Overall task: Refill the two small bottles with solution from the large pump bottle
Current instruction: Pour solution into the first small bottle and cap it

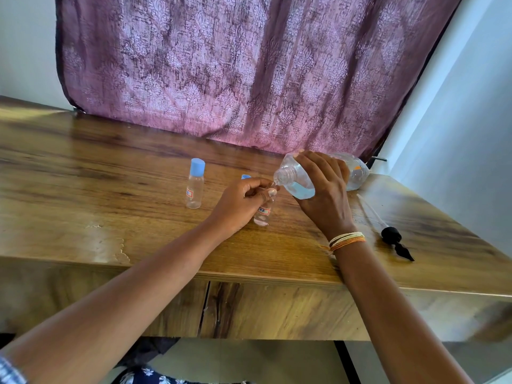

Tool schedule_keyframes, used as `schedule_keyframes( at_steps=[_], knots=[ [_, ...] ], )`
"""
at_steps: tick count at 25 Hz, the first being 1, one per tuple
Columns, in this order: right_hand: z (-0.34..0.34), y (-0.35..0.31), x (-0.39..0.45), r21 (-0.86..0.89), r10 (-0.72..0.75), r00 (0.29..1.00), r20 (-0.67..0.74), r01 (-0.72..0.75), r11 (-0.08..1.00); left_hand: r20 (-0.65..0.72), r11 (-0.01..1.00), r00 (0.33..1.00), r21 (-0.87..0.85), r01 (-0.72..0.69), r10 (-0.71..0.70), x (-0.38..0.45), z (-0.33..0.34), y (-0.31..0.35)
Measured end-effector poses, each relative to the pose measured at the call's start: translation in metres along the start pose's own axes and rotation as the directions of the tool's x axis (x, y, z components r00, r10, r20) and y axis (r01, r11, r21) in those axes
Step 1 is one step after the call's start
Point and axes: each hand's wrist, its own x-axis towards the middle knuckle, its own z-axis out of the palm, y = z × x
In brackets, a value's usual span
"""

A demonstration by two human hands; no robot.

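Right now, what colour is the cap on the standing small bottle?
Light blue cap on the small bottle; head view.

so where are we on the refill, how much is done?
Done: pump head off, lying on the table. In hand: right hand tips the large bottle over the small bottle held by the left hand. Left: capped bottle looks empty.

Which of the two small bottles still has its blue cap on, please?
The small bottle standing alone on the left has its blue cap on. The other small bottle is uncapped, held by the left hand under the tilted large bottle.
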Motion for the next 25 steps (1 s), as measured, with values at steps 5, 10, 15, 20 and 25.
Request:
schedule_keyframes(
  at_steps=[5,10,15,20,25],
  knots=[
    [0.0005,0.0007,0.0002,-0.004,0.002,1.000,-0.002,-0.002,1.000,0.009,1.000,1.000,-0.029,0.001,-0.001,0.0008,0.0001,-0.0007],
    [0.0006,0.0010,0.0002,-0.006,0.008,1.000,0.007,-0.008,1.000,0.010,1.000,1.000,-0.016,0.006,-0.006,-0.0005,0.0000,0.0007],
    [-0.0006,-0.0003,0.0001,0.002,0.010,1.000,0.000,-0.010,1.000,0.015,1.000,1.000,-0.016,0.014,-0.014,-0.0011,0.0002,0.0018],
    [-0.0005,-0.0009,0.0000,0.003,0.007,1.000,0.007,-0.007,1.000,0.015,1.000,1.000,0.003,0.014,-0.014,-0.0020,-0.0001,0.0038],
    [-0.0006,-0.0009,0.0003,0.005,0.009,1.000,0.005,-0.009,1.000,0.013,1.000,1.000,0.016,0.027,-0.027,-0.0015,0.0003,0.0037]
  ],
)
